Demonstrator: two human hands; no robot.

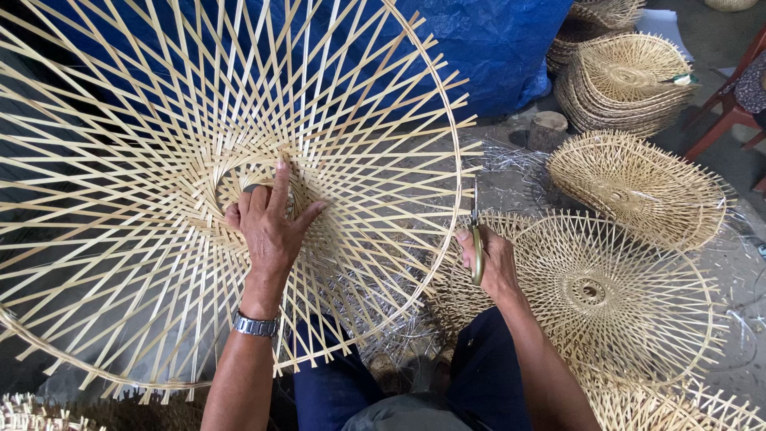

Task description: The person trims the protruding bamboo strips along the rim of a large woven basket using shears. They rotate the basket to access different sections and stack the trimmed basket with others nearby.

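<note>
Head view shows my left hand [270,226] spread flat on the centre ring of the large round open-weave pale bamboo frame [159,144], which lies tilted across my lap. My right hand [491,259], its grip closed around green-handled scissors [476,243], sits just beside the frame's right rim. I see the scissors' long axis near upright, blades pointing away from me, above round woven bamboo pieces [614,291] on the floor.

Woven frame [159,120] cut off top/left; scissors [476,239] blades mostly hidden behind frame edge.
</note>
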